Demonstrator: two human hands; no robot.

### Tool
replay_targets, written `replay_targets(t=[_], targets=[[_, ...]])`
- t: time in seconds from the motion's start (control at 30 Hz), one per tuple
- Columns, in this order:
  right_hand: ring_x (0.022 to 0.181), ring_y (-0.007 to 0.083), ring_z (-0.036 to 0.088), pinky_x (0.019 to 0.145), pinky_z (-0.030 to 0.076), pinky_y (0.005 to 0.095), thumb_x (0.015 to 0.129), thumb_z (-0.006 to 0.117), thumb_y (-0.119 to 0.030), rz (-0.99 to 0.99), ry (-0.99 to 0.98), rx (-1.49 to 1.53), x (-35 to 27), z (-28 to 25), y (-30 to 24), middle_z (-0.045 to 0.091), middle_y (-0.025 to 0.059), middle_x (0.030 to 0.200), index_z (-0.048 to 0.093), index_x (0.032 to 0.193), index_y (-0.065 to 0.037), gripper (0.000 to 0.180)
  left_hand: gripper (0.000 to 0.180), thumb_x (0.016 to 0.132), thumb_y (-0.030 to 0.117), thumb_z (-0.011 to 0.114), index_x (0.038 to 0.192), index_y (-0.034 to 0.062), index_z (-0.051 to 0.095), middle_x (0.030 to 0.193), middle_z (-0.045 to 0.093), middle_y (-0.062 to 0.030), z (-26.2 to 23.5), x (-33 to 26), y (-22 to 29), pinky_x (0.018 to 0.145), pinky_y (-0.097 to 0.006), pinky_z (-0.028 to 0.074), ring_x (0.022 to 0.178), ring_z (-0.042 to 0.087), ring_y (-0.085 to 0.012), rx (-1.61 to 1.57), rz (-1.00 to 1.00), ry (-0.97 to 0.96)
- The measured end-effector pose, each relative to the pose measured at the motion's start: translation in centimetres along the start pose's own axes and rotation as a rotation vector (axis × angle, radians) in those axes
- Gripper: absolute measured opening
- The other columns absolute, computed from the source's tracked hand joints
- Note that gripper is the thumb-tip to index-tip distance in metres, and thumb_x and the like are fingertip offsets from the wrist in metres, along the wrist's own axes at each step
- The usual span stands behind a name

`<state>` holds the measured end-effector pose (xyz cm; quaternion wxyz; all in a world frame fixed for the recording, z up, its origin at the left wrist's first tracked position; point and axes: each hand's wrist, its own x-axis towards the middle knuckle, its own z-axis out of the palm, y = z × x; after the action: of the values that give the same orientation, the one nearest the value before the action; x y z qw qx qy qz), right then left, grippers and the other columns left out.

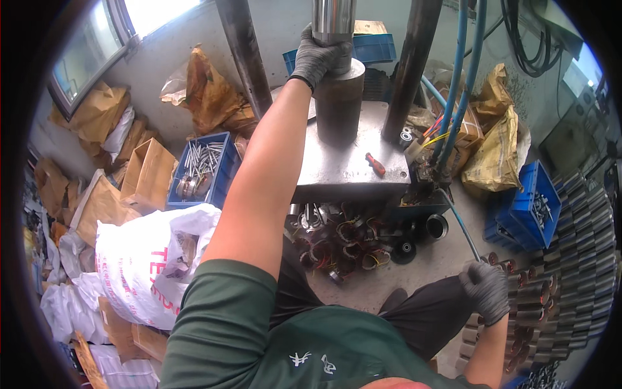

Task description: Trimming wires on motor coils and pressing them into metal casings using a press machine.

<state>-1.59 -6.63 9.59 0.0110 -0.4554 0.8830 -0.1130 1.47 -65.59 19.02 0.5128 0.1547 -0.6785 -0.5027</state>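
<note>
My left hand (319,59), in a grey glove, reaches up to a hydraulic press. It is closed round a short grey metal cylinder (342,59) between the shiny ram (333,18) and a thick steel post (338,107); its fingertips are partly hidden. The post stands upright on the press's steel table (324,172). Low on the right, my gloved right hand (486,292) is wrapped round the end of a long thin lever (461,223) that runs up to the press's side. A red-handled screwdriver (374,164) lies on the table, right of the post.
Dark press columns (414,65) flank the ram. Blue hoses (461,84) hang on the right. Wound motor stators (350,246) lie on the floor below. Blue bins of metal parts (202,165) (536,204) stand on both sides. A white sack (139,266) is at left, stacked metal cylinders (576,259) at right.
</note>
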Motion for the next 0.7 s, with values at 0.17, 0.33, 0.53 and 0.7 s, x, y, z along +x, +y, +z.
replay_targets(t=[0.17, 0.33, 0.53, 0.7], targets=[[0.071, 0.0401, 0.066, 0.066, 0.053, 0.0475, 0.082, 0.075, -0.026, 0.021, 0.064, 0.029, -0.3, 0.6, 0.6, 0.065, 0.0198, 0.072, 0.065, 0.074, -0.005, 0.025, 0.103, 0.061, 0.022, 0.098, 0.142, 0.0054, 0.037, 0.129, 0.062, -0.0101, 0.4, -0.6, 0.9, 0.1, -0.031, 0.056, 0.117, 0.062, -0.0194, 0.066, 0.026, 0.01], [0.071, 0.0412, 0.066, 0.064, 0.052, 0.0485, 0.082, 0.075, -0.025, 0.008, 0.07, 0.05, -0.1, 0.4, 0.4, 0.064, 0.0205, 0.072, 0.065, 0.075, -0.005, 0.024, 0.106, 0.059, 0.03, 0.099, 0.142, 0.0023, 0.04, 0.13, 0.062, -0.0124, 0.2, -0.5, 0.5, 0.102, -0.032, 0.055, 0.117, 0.063, -0.0209, 0.144, 0.032, 0.038], [0.074, 0.0407, 0.067, 0.066, 0.053, 0.0478, 0.082, 0.073, -0.018, -0.003, 0.047, 0.059, 0.3, -0.2, 0.1, 0.065, 0.0209, 0.075, 0.065, 0.078, -0.004, 0.017, 0.104, 0.058, 0.032, 0.1, 0.14, 0.0019, 0.043, 0.128, 0.064, -0.0134, 0.1, 0.3, -1.0, 0.101, -0.032, 0.055, 0.115, 0.065, -0.022, 0.071, 0.067, 0.053], [0.081, 0.0398, 0.069, 0.072, 0.054, 0.0451, 0.082, 0.07, -0.011, -0.018, 0.085, 0.13, 1.0, -1.7, -0.6, 0.068, 0.0196, 0.082, 0.069, 0.089, -0.003, 0.01, 0.104, 0.058, 0.033, 0.1, 0.139, 0.0008, 0.043, 0.125, 0.066, -0.0142, 0.5, -0.2, -0.4, 0.1, -0.032, 0.055, 0.113, 0.066, -0.0218, 0.164, 0.006, 0.056]])
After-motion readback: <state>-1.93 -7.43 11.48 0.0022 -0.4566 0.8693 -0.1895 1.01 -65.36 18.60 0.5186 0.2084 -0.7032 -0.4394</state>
